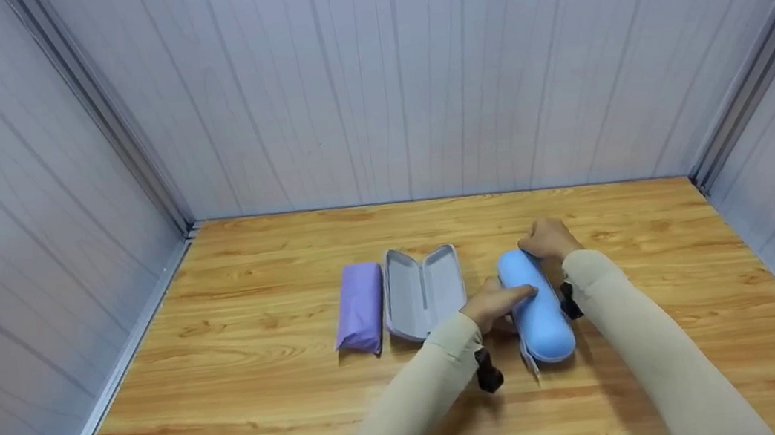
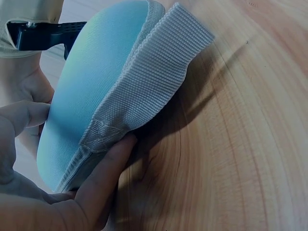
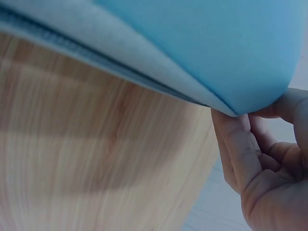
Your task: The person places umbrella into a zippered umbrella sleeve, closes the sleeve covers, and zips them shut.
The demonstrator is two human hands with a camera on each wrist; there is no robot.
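A light blue zippered case (image 1: 544,316) with rounded ends is held over the table, right of centre. My left hand (image 1: 495,303) grips its left side, thumb on top and fingers below, near the base of a grey webbing strap (image 2: 144,77). At the far end my right hand (image 1: 549,239) pinches the case's edge; in the right wrist view the fingertips (image 3: 231,122) meet the rim where the zipper seam (image 3: 96,55) ends. Whether a zipper pull lies between them is hidden. The case looks closed.
A grey hard case (image 1: 405,294) lies spread open, just left of my left hand. Beside it, farther left, is a purple wrapped packet (image 1: 360,307). The wood-grain table (image 1: 245,386) is bounded by pale panel walls (image 1: 370,85) at the back and sides.
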